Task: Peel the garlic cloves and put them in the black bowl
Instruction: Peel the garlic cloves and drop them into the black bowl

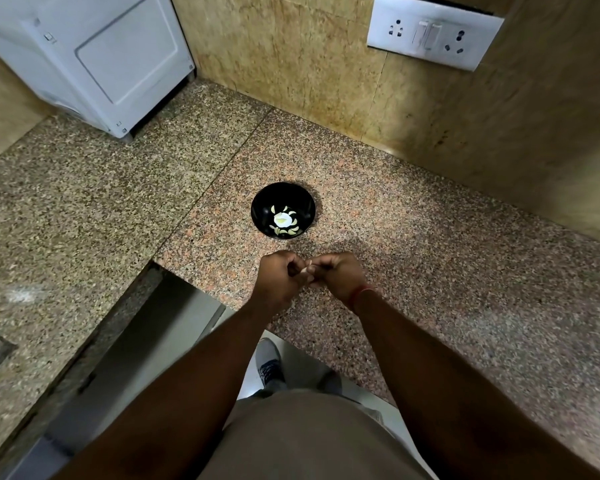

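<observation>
A black bowl [261, 206] stands on the granite counter [413, 244], just beyond my hands. Several pale peeled garlic cloves [284, 221] lie in its bottom. My left hand [280, 277] and my right hand [338, 275] meet over the counter's front edge, fingers curled. Between their fingertips they pinch a small pale garlic clove [307, 266], of which only a sliver shows. My right wrist wears a red thread.
A white appliance [94, 53] stands at the back left against the wall. A switch and socket plate [433, 31] is on the tiled wall at the upper right. The counter has an L-shaped cutout at the lower left, with floor and my shoe [269, 365] below.
</observation>
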### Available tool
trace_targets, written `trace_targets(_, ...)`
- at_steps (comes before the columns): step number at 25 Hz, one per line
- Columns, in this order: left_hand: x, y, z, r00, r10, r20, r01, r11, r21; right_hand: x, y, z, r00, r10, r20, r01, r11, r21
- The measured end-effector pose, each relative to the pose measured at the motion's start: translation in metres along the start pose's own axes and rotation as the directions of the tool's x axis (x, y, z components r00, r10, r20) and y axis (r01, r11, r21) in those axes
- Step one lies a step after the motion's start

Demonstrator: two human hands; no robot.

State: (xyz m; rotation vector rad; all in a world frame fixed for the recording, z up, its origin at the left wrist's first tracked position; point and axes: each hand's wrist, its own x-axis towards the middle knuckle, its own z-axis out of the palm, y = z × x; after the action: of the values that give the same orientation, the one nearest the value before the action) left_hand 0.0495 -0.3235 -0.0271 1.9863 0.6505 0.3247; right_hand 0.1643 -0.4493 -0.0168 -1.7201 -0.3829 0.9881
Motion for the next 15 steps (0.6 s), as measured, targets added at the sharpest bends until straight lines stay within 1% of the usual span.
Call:
trace_targets(3,-0.003,0.005,0.001,0.998,-0.048,-0.027,0.044,0.99,-0.132,0.001,0.0,0.002,1.0,0.001,0.005,-0.002,0.999,0.036)
trace_targets(7,-0.004,0.004,-0.001,0.996,-0.081,-0.043,0.073,0.985,-0.154,0.0,-0.002,0.006,0.999,0.023,0.028,-0.024,0.999,0.036)
trace_targets(11,-0.006,0.004,0.003,0.994,-0.084,-0.073,0.073,0.987,-0.146,-0.003,-0.001,0.015,0.998,0.051,-0.032,-0.049,0.996,0.07)
trace_targets(15,-0.008,0.008,0.005,0.991,-0.083,-0.105,0.059,0.975,-0.215,-0.002,0.005,0.021,0.992,0.059,-0.11,-0.046,0.992,0.119)
